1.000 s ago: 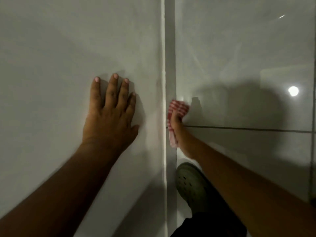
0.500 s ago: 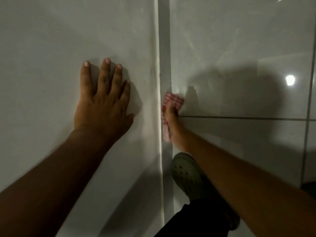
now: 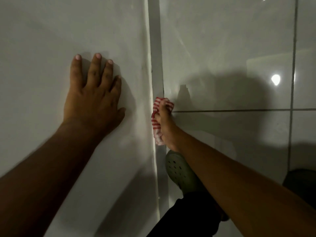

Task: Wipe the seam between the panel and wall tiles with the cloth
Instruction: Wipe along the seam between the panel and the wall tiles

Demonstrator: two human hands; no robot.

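A white panel (image 3: 51,48) fills the left half of the view. Glossy grey wall tiles (image 3: 230,48) fill the right half. Between them runs a vertical seam (image 3: 154,48) from top to bottom. My left hand (image 3: 93,98) lies flat on the panel with fingers spread, holding nothing. My right hand (image 3: 165,124) grips a red-and-white checked cloth (image 3: 157,124) and presses it against the seam at mid height, level with a horizontal grout line (image 3: 230,110). Part of the cloth is hidden under my fingers.
My foot in a green perforated clog (image 3: 181,173) stands at the base of the tiles right below my right hand, with a dark trouser leg (image 3: 188,216) above it. A lamp's reflection (image 3: 275,79) glares on the tile. A dark object (image 3: 301,182) shows at the right edge.
The view has shifted slightly between frames. My right hand with the cloth stays on the seam by the horizontal grout line. The left hand remains flat on the panel.
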